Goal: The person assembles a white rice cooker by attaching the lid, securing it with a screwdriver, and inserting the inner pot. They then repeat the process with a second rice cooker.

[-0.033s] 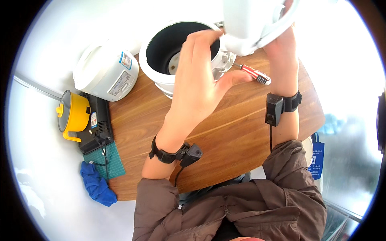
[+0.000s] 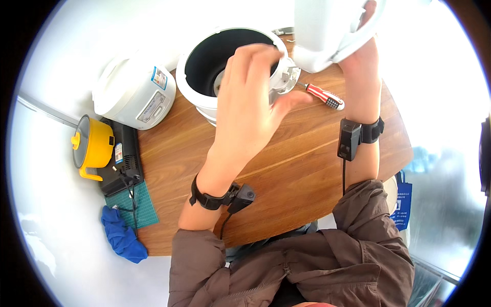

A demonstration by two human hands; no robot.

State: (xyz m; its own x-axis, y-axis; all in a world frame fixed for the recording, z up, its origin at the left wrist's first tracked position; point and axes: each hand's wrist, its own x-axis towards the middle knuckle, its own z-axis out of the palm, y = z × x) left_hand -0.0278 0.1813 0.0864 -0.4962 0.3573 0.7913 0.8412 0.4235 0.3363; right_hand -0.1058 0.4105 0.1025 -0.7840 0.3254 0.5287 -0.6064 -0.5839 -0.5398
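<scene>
The white plastic cover (image 2: 314, 38) has moved slightly away from the left hand (image 2: 249, 97), which is relaxed and empty; only the right hand (image 2: 360, 57) grips it.

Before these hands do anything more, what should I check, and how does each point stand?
1. White plastic piece held by right fingers: ok, they grip it.
2. Left fingers clear of the open pot: cannot tell; they overlap it in this view.
3. Pot uncovered: ok, its dark inside shows.
4. Screwdriver unheld: ok, lying on the table.
5. Screwdriver tip clear of the pot: cannot tell; the tip isn't distinct.
</scene>
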